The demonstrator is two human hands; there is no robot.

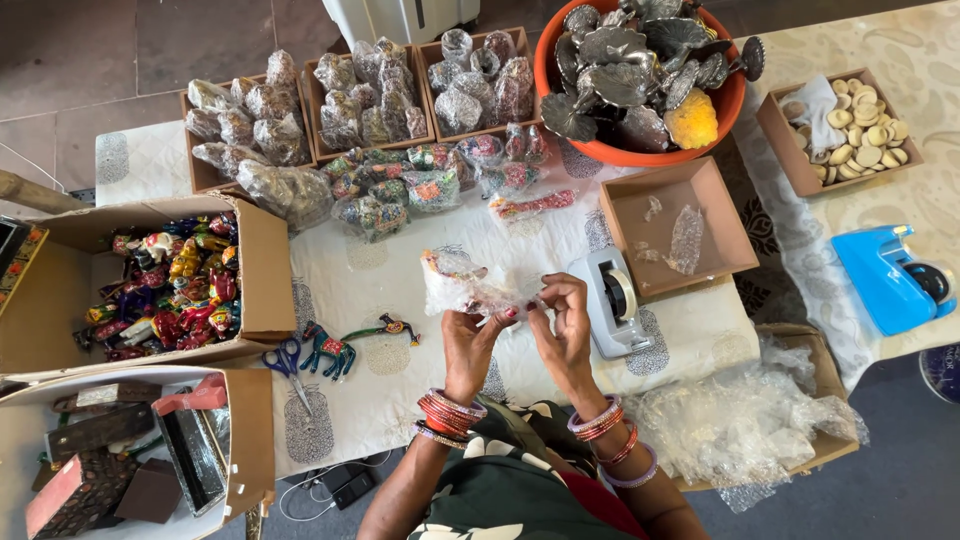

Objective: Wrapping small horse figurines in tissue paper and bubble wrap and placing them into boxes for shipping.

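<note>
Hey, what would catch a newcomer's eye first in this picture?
Probably the two hands, left hand and right hand, holding a bubble-wrapped figure at the table's middle. Next, the orange bowl of metal pieces at the top, and the cardboard box of painted figurines at the left.

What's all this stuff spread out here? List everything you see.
bubble-wrapped figurine: one, clear wrap over colours, held in both hands at table centre
camel figurine: one, teal, left of the hands
scissors: one pair, blue handles, beside the camel figurine
grey tape dispenser: one, right of the hands
blue tape dispenser: one, far right
orange bowl: one, full of silver metal pieces, top
painted figurines: many, multicoloured, in the left carton
wrapped figurines: many, in brown trays, top left
bubble wrap: a clear pile, lower right
left hand: one, red bangles
right hand: one, pink bangles
</note>
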